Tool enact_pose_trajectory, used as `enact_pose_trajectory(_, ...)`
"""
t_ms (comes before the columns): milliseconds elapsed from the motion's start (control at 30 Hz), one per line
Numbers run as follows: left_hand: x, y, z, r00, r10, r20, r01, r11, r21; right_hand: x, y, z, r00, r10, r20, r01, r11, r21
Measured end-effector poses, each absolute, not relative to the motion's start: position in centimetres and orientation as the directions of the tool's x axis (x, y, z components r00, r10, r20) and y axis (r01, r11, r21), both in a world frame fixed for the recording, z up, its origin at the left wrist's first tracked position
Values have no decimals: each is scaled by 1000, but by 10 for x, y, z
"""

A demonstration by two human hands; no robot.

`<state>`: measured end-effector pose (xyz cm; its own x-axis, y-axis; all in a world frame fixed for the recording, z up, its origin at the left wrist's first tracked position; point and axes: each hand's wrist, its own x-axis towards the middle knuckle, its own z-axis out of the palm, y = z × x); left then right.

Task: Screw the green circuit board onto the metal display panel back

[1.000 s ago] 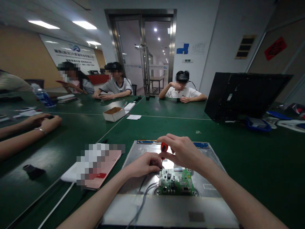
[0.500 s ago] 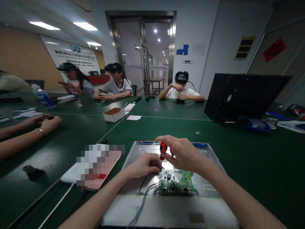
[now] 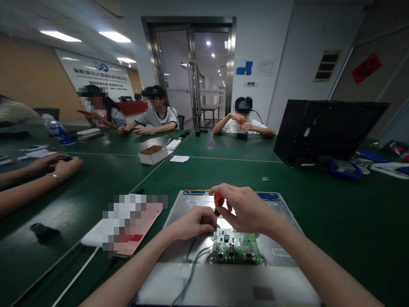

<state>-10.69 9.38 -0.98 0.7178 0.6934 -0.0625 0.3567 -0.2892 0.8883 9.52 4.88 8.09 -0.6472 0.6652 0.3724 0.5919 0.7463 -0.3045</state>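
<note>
My right hand (image 3: 244, 209) grips the red and black handle of a screwdriver (image 3: 219, 199), which stands nearly upright. Its tip comes down at the upper left corner of a green circuit board (image 3: 236, 247). Close by, my left hand (image 3: 194, 222) is closed, fingertips pinched together at that same corner; whatever lies between them is hidden. The board sits on a silvery metal display panel (image 3: 277, 243) with a blue strip along its far edge. Dark cables (image 3: 191, 273) run from the board's left side toward me across the panel.
Left of the panel lie a pink phone (image 3: 140, 230) and a white device with a cable. Beyond are an open white box (image 3: 153, 155) and a paper. A black monitor (image 3: 326, 132) stands at right, a blue tray beneath it. Another person's hands (image 3: 60, 166) rest at left.
Both my hands stay at the board's corner, and the screwdriver handle has tilted slightly. Across the table, the far person's hands have shifted a little.
</note>
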Motion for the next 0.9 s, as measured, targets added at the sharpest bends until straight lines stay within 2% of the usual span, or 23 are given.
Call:
enact_pose_trajectory(333,-105,92,-3,711,701,-58,375,-307,875,96,52,79,-642,659,391,632,744,-217)
enact_pose_trajectory(600,-107,94,-7,717,694,-67,378,-306,874,95,48,82,-645,657,389,599,752,-277)
enact_pose_trajectory(900,-106,92,-4,703,707,-79,405,-306,861,96,49,81,-631,658,411,637,742,-209)
